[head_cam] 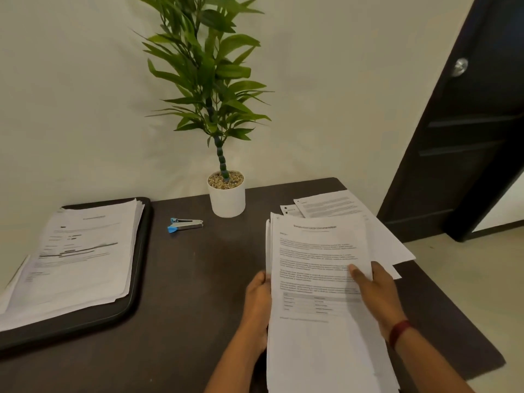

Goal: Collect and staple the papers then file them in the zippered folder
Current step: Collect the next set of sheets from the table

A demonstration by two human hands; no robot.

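Papers in a thick stack are held over the right side of the table. The left hand grips the left edge and the right hand pinches the right edge, thumb on top. Squaring the edges before reaching for the stapler would help; loose sheets lie just behind. The folder at left lies open, holding another pile of printed pages.

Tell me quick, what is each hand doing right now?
Left hand: grips the left edge of the white printed paper stack.
Right hand: holds the same stack's right edge, thumb on top.
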